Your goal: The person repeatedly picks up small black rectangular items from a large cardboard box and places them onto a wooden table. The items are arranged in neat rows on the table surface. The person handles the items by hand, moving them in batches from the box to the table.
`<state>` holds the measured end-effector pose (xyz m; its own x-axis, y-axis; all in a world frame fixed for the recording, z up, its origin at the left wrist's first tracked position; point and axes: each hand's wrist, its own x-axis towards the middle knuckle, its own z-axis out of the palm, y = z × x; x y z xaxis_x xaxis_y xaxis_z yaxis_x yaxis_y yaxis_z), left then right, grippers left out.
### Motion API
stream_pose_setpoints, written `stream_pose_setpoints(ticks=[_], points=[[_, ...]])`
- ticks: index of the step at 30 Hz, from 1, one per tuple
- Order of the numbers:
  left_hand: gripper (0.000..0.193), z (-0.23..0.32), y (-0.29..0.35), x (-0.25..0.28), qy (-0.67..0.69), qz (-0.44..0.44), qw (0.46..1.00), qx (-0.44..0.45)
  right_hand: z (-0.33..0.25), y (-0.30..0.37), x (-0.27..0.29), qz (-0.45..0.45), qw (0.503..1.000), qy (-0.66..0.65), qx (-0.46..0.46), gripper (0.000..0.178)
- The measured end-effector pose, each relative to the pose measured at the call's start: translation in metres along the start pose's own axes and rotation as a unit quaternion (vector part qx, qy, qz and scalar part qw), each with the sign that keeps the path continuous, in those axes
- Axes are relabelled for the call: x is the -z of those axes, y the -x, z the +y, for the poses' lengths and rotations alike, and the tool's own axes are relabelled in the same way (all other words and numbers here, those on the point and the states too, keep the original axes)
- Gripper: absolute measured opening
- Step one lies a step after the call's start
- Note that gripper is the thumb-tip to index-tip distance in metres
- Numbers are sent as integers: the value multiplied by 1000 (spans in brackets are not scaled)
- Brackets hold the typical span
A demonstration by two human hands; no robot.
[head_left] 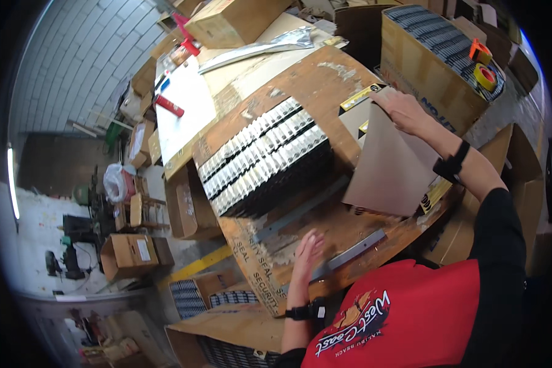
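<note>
My right hand (402, 110) grips the upper edge of a grey-brown cardboard piece (391, 168), which stands bent and tilted at the right of the wooden table. Yellow-and-black printed edges show around it; whether it is a flat sheet or part of a box, I cannot tell. My left hand (311, 248) hovers over the near part of the table with its fingers stretched out, slightly blurred and holding nothing. Beyond it, a block of stacked silvery ridged strips (267, 150) with dark sides stands in several rows on the worn tabletop (343, 80).
A metal bar (357, 248) lies along the near table edge. At the far right stands a large carton (426, 76) of dark strips, with tape rolls (485, 76) on top. More open cartons (227, 325) surround the table. A red tube (168, 105) lies at the far left.
</note>
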<state>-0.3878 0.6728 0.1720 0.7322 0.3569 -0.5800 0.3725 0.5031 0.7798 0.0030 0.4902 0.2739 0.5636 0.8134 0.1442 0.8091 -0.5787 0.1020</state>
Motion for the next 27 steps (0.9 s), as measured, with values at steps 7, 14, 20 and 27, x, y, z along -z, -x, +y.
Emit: stream_pose_setpoints(ticks=[7, 14, 20, 27], points=[[68, -5, 2, 5, 103, 54, 993, -20, -117, 84, -51, -228, 966, -89, -86, 58], [53, -79, -11, 54, -543, 290, 770, -169, -189, 111, -106, -295, 948, -77, -86, 53], [38, -67, -23, 38, -663, 266, 693, -99, -185, 122, -116, -50, 986, -126, 100, 52], [24, -37, -13, 80, -741, 84, 592, -305, -152, 127, -124, -14, 957, -177, 229, 22]])
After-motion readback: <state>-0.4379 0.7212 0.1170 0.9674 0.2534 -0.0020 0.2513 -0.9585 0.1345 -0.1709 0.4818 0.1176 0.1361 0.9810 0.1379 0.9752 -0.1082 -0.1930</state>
